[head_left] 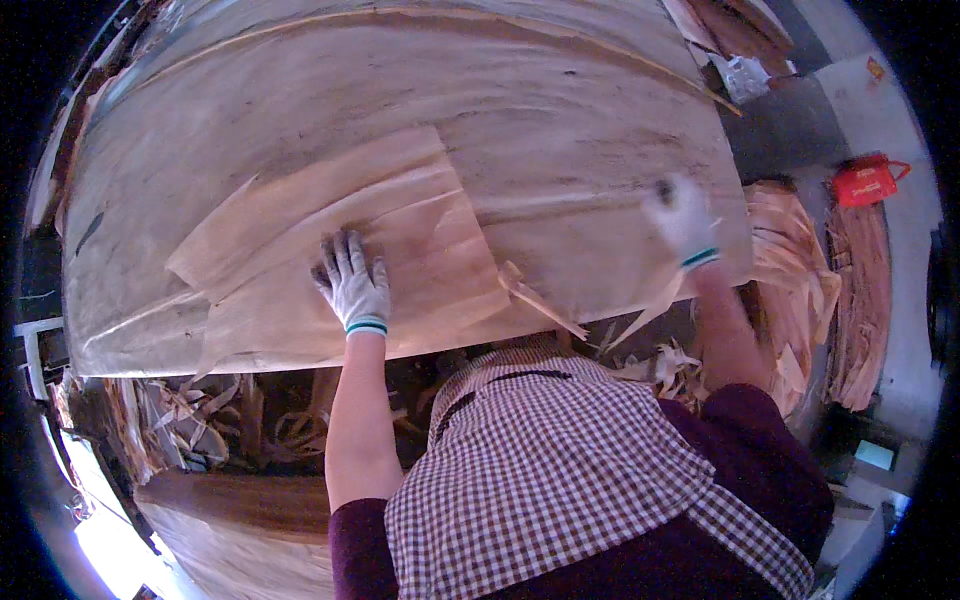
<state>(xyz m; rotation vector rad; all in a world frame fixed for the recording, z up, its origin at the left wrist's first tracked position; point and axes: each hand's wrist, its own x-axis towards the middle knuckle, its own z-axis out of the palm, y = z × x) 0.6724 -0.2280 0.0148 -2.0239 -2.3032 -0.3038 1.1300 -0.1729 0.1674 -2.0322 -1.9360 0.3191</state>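
A large sheet of thin wood veneer covers the work surface in front of me. On it lies a smaller, paler veneer piece. My left hand, in a white knit glove with a teal cuff, presses flat on the near edge of that smaller piece, fingers spread. My right hand, gloved the same way and blurred, rests on the big sheet near its right edge. Neither hand grips anything. A checked apron fills the lower middle.
Veneer scraps and strips pile below the near edge. A stack of veneer offcuts stands at the right, with a red container on the floor beyond. Another veneer sheet lies at lower left.
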